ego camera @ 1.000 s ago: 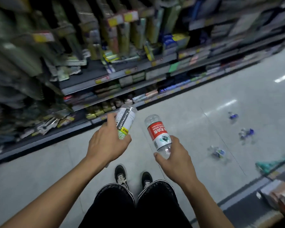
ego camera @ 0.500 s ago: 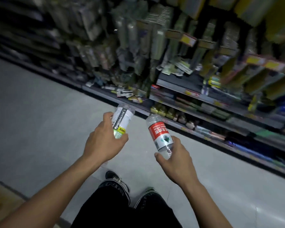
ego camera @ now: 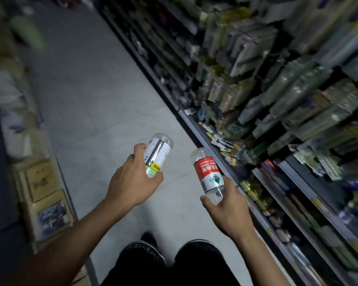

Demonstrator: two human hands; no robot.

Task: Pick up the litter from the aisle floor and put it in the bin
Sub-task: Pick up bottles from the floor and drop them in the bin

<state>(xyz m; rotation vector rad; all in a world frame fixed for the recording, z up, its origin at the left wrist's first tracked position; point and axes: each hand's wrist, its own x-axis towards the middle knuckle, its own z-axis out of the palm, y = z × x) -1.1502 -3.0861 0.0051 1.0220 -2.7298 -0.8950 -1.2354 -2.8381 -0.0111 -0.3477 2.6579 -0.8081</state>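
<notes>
Looking down, we see our left hand (ego camera: pixel 132 182) gripping a white-labelled bottle (ego camera: pixel 156 154) and our right hand (ego camera: pixel 225 209) gripping a red-labelled bottle (ego camera: pixel 208 172), both above the aisle floor (ego camera: pixel 95 112). Stocked shelves (ego camera: pixel 277 100) run from twelve to four o'clock; boxes (ego camera: pixel 41 182) crowd nine o'clock.

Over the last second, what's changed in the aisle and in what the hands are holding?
The view has swung: the shelves now run along the right and the aisle floor stretches ahead. The scattered litter seen a second ago is out of view. Unchanged: the left hand still grips the white-labelled bottle and the right hand the red-labelled bottle. Nothing was picked up or let go, and no bin is visible.
</notes>
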